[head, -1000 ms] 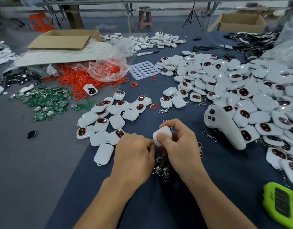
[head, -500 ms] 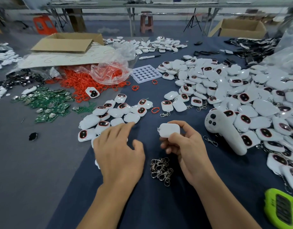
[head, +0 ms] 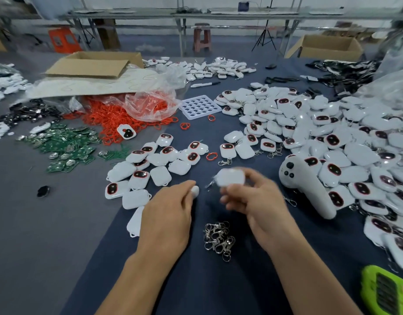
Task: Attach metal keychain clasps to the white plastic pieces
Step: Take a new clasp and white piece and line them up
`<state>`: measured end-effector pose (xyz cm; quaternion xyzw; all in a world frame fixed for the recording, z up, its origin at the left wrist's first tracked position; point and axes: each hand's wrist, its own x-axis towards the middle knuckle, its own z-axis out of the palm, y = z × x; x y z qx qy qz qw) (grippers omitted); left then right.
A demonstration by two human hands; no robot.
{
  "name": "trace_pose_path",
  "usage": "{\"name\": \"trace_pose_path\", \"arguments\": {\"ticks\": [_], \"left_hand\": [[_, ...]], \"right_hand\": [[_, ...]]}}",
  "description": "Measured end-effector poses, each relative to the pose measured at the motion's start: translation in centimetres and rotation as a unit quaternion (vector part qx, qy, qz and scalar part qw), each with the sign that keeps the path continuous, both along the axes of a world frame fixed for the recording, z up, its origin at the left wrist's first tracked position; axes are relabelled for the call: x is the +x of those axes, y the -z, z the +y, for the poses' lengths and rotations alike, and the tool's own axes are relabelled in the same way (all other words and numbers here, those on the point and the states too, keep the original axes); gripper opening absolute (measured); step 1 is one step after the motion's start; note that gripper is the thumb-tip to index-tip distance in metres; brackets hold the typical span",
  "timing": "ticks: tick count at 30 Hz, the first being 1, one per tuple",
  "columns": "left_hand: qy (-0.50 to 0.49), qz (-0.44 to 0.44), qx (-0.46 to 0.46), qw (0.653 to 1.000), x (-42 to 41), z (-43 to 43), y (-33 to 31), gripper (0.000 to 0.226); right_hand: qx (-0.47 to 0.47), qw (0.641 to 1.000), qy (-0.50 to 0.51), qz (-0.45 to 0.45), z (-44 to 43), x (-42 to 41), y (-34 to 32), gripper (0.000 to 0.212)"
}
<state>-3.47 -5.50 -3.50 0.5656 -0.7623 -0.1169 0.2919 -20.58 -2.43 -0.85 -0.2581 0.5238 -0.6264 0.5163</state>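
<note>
1. Centrally, a blurred white plastic piece [head: 230, 177] is held above the table [head: 218, 287], gripped between the thumb and curled fingers of the right hand [head: 257, 201].
2. Just beside it, the left hand [head: 166, 214] shows its back. A white rounded bit [head: 195, 190] peeks out at its fingertips, but whether those fingers grip it cannot be told.
3. Metal clasps [head: 218, 238] lie heaped between the wrists.
4. Loose white pieces [head: 136, 197] lie to the left, and a large pile [head: 332, 137] lies to the right.

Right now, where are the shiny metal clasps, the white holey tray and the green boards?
Pile of shiny metal clasps [head: 218, 238]: head view, middle of the pile.
White plastic tray with round holes [head: 199, 107]: head view, centre of its grid.
Heap of green circuit boards [head: 64, 146]: head view, heap's middle.
</note>
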Motion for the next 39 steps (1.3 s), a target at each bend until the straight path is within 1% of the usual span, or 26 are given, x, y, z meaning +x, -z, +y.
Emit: {"name": "trace_pose_path", "arguments": {"ticks": [1,2,3,4,5,6,7,8,9,11,12,13,16,19,23,25,27,29,31,34,36,39], "left_hand": [[0.012,0.023,0.005,1.000,0.0,-0.1,0.1,0.017],[0.014,0.045,0.006,0.999,-0.1,-0.3,0.1,0.011],[0.012,0.061,0.007,0.998,-0.2,-0.4,0.2,0.007],[0.012,0.068,0.009,0.998,-0.3,-0.6,0.2,0.003],[0.016,0.065,0.008,0.998,-0.5,-0.7,0.2,0.004],[0.024,0.057,0.008,0.998,-0.7,-0.9,0.3,0.010],[0.035,0.048,0.013,0.998,-0.9,-1.0,0.3,0.020],[0.046,0.041,0.022,0.998,-1.1,-1.1,0.3,0.032],[0.054,0.039,0.036,0.997,-1.1,-1.1,0.2,0.043],[0.065,0.060,0.057,0.994,-1.0,-1.2,0.2,0.060],[0.071,0.081,0.060,0.992,-0.8,-1.1,0.3,0.066],[0.076,0.107,0.059,0.990,-0.6,-0.9,0.3,0.069],[0.082,0.181,0.039,0.979,-0.2,-0.6,0.2,0.065],[0.071,0.217,0.022,0.973,-0.3,-0.4,0.0,0.055],[0.048,0.228,0.029,0.972,-0.6,0.1,-0.2,0.039],[0.049,0.196,0.053,0.978,-0.5,0.1,-0.2,0.027],[0.081,0.133,0.086,0.984,-0.5,0.3,-0.3,0.011],[0.123,0.089,0.112,0.982,-0.6,0.7,-0.6,0.010],[0.151,0.081,0.131,0.976,-0.5,0.9,-0.8,0.018],[0.188,0.063,0.139,0.970,-0.1,1.0,-1.0,0.023],[0.197,0.040,0.125,0.972,0.0,1.1,-1.0,0.018],[0.191,0.050,0.124,0.972,-0.2,1.1,-0.9,0.007]], "right_hand": [[-0.044,0.997,0.055,-0.043,0.0,-0.8,-0.4,0.030],[-0.098,0.985,0.100,-0.096,-0.1,-1.8,-0.9,0.032],[-0.143,0.971,0.129,-0.144,-0.1,-2.5,-1.2,0.035],[-0.166,0.963,0.135,-0.163,-0.2,-2.9,-1.3,0.042],[-0.164,0.969,0.125,-0.138,-0.3,-2.7,-1.3,0.048],[-0.140,0.982,0.107,-0.069,-0.5,-1.9,-1.1,0.051],[-0.109,0.990,0.087,0.026,-0.6,-1.0,-0.5,0.051],[-0.078,0.987,0.064,0.123,-0.6,0.1,0.2,0.050],[-0.053,0.977,0.036,0.203,-0.7,1.1,0.9,0.048],[-0.023,0.947,-0.007,0.319,-0.7,2.3,1.7,0.044],[-0.019,0.933,-0.019,0.358,-0.7,2.4,1.9,0.042],[-0.021,0.925,-0.029,0.378,-0.6,2.4,1.9,0.040],[-0.039,0.917,-0.056,0.393,-0.3,2.2,1.8,0.030],[-0.057,0.932,-0.048,0.354,0.0,1.9,1.6,0.020],[-0.055,0.952,0.020,0.302,0.3,1.4,1.8,0.020],[-0.034,0.963,0.064,0.258,0.3,0.7,1.9,0.018],[-0.015,0.981,0.087,0.170,0.4,0.1,1.8,0.015],[-0.018,0.994,0.079,0.073,0.3,-0.1,1.4,0.012],[-0.026,0.997,0.069,0.016,0.4,-0.1,1.1,0.014],[-0.023,0.998,0.056,-0.019,0.6,-0.2,0.6,0.018],[-0.016,0.998,0.050,-0.043,0.7,-0.4,0.4,0.018],[-0.006,0.997,0.047,-0.059,0.7,-0.7,0.5,0.014]]}}
